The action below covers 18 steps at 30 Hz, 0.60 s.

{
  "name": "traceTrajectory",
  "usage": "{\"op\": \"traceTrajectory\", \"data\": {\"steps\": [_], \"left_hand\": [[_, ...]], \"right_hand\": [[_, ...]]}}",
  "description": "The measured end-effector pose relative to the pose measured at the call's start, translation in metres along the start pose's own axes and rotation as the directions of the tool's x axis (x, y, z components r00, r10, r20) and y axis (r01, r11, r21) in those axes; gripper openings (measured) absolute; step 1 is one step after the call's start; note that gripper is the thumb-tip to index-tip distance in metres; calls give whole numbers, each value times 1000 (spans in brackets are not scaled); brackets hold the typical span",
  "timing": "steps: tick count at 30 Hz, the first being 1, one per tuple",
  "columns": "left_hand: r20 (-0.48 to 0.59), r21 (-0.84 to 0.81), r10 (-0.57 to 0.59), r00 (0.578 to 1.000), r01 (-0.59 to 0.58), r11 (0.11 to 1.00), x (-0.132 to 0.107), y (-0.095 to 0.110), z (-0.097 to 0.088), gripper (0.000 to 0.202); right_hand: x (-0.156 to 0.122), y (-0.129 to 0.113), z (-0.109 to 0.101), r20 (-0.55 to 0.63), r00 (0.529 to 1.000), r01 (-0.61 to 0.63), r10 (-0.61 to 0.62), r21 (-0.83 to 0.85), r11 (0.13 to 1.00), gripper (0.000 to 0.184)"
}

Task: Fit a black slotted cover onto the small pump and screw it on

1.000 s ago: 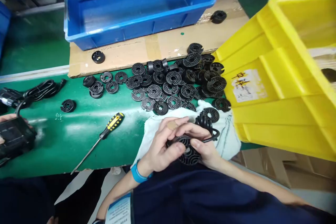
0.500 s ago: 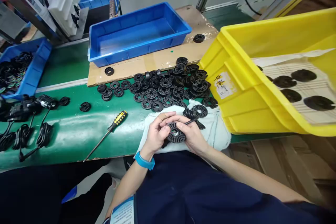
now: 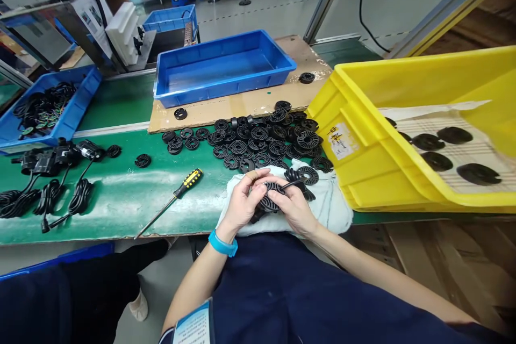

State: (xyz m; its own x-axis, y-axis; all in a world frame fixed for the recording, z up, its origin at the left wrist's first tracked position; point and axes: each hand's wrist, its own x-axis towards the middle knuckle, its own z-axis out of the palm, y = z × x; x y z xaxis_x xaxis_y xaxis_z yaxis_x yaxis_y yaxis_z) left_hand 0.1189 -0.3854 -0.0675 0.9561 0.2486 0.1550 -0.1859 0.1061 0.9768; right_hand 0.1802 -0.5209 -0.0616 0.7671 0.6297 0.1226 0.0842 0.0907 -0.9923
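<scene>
Both hands grip a round black slotted disc (image 3: 269, 200) over a white cloth (image 3: 332, 201). My left hand (image 3: 244, 199) is closed on the disc's left side, its thumb on the face. From the right, my right hand (image 3: 296, 205) is closed on the same disc, thumb pressed near the centre. A black cable (image 3: 293, 184) emerges by the right hand toward a coiled bundle on the cloth. Part of a dark piece shows beneath the disc, mostly hidden. Just beyond the hands lies a heap of similar black discs (image 3: 258, 140).
A screwdriver (image 3: 177, 193) with yellow and black handle lies left on the green bench (image 3: 116, 199). Corded black devices (image 3: 52, 158) stand farther left. A blue tray (image 3: 226, 86) rests on cardboard behind the heap. The yellow bin (image 3: 358, 172) at right holds discs; a person's leg (image 3: 108, 279) is lower left.
The camera view has tilted up and shifted, so bench items appear moved. Both hands stay on the disc, which is now tilted slightly differently, with its centre more covered by the thumbs.
</scene>
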Motion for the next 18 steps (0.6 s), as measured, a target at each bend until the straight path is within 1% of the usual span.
{"op": "traceTrajectory", "data": {"steps": [2, 4, 5, 6, 7, 8, 9, 10, 11, 12, 13, 14, 15, 16, 17, 18], "left_hand": [[-35, 75, 14, 999, -12, 997, -2, 6, -1, 50], [-57, 231, 80, 995, -65, 971, -6, 18, -7, 44], [-70, 355, 137, 988, -104, 929, -10, 26, -14, 42], [-89, 504, 205, 975, -134, 853, -15, 35, -23, 42], [-110, 663, 271, 956, -132, 737, -22, 43, -35, 41], [-138, 806, 332, 933, -89, 585, -30, 50, -50, 42], [-175, 911, 378, 909, 3, 413, -39, 55, -66, 43], [-210, 962, 385, 899, 120, 245, -49, 57, -83, 44], [-245, 969, 377, 893, 225, 98, -58, 56, -100, 45], [-264, 958, 343, 902, 287, -17, -67, 53, -116, 46], [-270, 946, 289, 919, 308, -96, -75, 48, -129, 43], [-272, 939, 239, 932, 311, -145, -81, 42, -139, 41], [-277, 936, 203, 939, 312, -166, -86, 36, -144, 38], [-285, 936, 192, 939, 316, -158, -90, 32, -145, 37], [-294, 939, 211, 932, 323, -120, -94, 30, -141, 35], [-304, 944, 256, 918, 327, -52, -98, 30, -133, 34]], "right_hand": [[1, -1, 0, 2, 1000, 6, -6, -8, 1000, 33], [2, -2, 0, 7, 1000, 13, -13, -13, 1000, 35], [3, -2, 0, 11, 1000, 16, -15, -14, 1000, 35], [3, -3, 0, 16, 1000, 16, -16, -14, 1000, 35], [3, -3, 0, 22, 1000, 15, -15, -14, 1000, 35], [3, -4, -1, 28, 1000, 13, -12, -13, 1000, 35], [3, -5, -1, 34, 999, 11, -10, -14, 1000, 35], [3, -6, -1, 37, 999, 11, -10, -15, 1000, 35], [3, -7, -1, 40, 999, 13, -12, -16, 1000, 35], [3, -8, -1, 41, 999, 17, -16, -17, 1000, 35], [4, -9, -1, 41, 999, 23, -22, -16, 1000, 35], [4, -9, 0, 40, 999, 28, -28, -13, 1000, 35], [4, -10, 0, 39, 999, 34, -33, -9, 999, 35], [5, -9, 0, 38, 999, 38, -38, -4, 999, 35], [5, -9, 0, 38, 998, 41, -41, 1, 999, 35], [5, -9, 1, 40, 998, 44, -44, 5, 999, 36]]}}
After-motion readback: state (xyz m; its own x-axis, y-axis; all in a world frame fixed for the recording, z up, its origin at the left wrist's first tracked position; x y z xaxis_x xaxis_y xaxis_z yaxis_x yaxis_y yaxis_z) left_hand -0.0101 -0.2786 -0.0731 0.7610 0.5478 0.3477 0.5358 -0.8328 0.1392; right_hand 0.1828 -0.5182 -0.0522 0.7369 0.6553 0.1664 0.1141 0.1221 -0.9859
